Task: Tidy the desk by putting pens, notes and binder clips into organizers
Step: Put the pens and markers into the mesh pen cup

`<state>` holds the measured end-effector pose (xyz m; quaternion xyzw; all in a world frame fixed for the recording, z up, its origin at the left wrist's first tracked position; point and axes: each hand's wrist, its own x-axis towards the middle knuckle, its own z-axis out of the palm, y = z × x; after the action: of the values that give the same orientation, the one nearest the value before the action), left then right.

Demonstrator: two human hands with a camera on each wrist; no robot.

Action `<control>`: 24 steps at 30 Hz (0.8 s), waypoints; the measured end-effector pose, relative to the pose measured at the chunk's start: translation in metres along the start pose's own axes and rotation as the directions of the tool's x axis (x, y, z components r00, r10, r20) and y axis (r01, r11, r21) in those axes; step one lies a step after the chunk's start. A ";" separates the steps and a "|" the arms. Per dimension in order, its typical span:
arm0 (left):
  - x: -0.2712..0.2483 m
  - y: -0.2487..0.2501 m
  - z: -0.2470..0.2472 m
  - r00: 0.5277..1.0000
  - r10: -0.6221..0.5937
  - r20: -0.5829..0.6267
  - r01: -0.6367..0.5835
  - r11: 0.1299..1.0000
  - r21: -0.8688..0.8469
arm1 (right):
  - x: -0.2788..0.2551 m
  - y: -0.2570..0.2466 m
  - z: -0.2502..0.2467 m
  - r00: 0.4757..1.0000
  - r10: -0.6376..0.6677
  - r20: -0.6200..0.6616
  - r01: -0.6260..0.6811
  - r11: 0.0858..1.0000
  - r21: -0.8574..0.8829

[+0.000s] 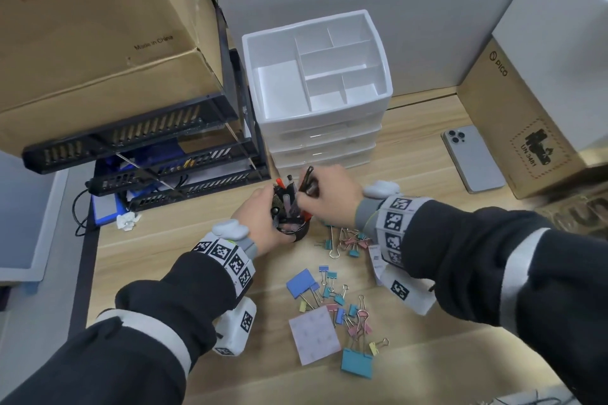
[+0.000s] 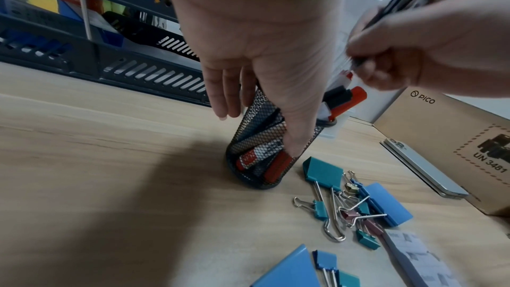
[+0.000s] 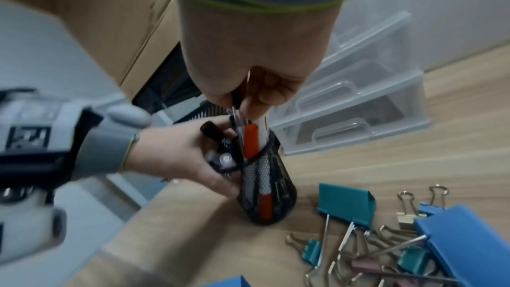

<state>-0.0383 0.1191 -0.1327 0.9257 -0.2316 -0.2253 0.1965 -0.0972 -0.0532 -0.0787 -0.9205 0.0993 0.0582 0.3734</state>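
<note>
A black mesh pen cup (image 1: 296, 230) (image 2: 259, 160) (image 3: 271, 193) stands on the wooden desk, holding several pens, some with red caps (image 3: 251, 141). My left hand (image 1: 263, 217) (image 2: 259, 69) (image 3: 182, 156) wraps its fingers and thumb round the cup's side. My right hand (image 1: 329, 194) (image 3: 254, 86) (image 2: 400, 51) grips a black pen (image 1: 306, 179) (image 2: 397, 1) above the cup's mouth, its lower end among the other pens. Coloured binder clips (image 1: 342, 309) (image 2: 353, 202) (image 3: 386, 237) and a pale sticky-note pad (image 1: 314, 334) lie loose in front of the cup.
A white drawer organizer (image 1: 316, 89) with an open divided top tray stands behind the cup. Black stacked paper trays (image 1: 148, 154) sit to its left under a cardboard box (image 1: 98, 26). A phone (image 1: 473, 158) and a PICO carton (image 1: 513, 122) lie at the right.
</note>
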 end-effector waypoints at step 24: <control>0.011 0.010 0.011 0.990 0.113 0.087 -0.113 0.994 -0.008 | 0.013 0.027 0.033 0.998 -0.029 0.052 0.030 0.999 -0.013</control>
<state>-0.0380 0.1024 -0.1406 0.9001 -0.2919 -0.2543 0.1999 -0.0914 -0.0511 -0.1233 -0.9226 0.0757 0.0771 0.3704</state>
